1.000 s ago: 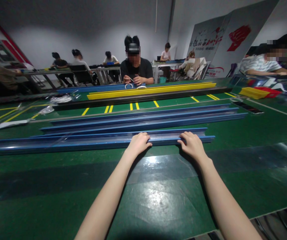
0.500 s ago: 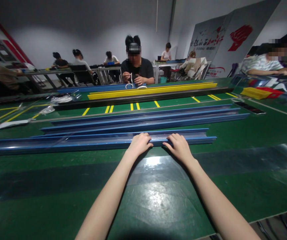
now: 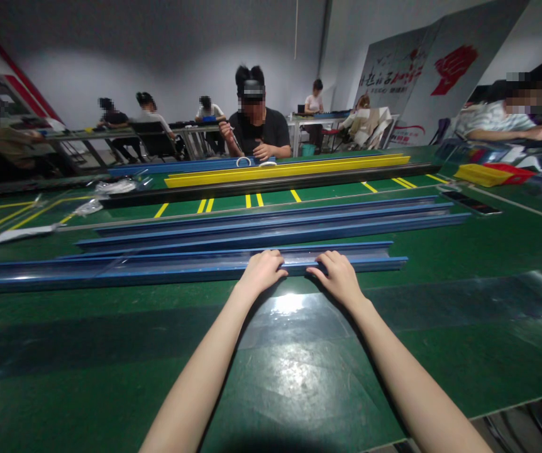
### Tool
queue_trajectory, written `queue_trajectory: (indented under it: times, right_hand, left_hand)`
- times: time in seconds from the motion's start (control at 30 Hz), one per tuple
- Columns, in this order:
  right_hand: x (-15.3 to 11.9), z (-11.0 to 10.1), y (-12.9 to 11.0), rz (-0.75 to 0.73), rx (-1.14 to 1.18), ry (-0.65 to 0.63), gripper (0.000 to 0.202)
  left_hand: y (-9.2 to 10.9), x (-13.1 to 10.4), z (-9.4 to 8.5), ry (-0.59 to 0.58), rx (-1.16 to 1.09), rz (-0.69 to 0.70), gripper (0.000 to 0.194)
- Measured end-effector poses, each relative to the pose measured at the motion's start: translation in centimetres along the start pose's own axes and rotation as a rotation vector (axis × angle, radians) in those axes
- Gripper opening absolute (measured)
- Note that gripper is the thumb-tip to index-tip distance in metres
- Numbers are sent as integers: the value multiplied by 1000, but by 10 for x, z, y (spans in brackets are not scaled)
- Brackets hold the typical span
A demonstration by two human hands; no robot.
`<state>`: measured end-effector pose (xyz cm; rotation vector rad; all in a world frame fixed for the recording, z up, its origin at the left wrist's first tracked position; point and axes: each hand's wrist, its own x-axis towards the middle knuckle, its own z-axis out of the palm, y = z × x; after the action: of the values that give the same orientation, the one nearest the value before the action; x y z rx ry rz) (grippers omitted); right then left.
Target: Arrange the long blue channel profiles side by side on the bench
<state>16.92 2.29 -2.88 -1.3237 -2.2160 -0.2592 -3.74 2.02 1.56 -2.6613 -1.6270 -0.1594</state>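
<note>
At centre, our left hand (image 3: 264, 272) and right hand (image 3: 337, 277) grasp the nearest long blue plastic channel (image 3: 190, 265), short of its right end; upper right, the grey banner's (image 3: 415, 100) lettering is illegible.

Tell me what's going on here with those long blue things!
A person has the left hand and the right hand on the nearest blue rail, side by side with a gap between them. It lies on the green table, and a clear strip lies flat in front of it. Behind are more blue pieces, then a black rail and a yellow rail. Across the table, a co-worker holds something thin, too small to make out.
</note>
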Motion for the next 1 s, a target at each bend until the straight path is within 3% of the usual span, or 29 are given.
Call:
queue_trajectory:
  times: [1.0]
  right_hand:
    - [3, 0, 0, 51, 11, 18, 32]
  left_hand:
    - [-12, 1, 10, 37, -79, 2, 25]
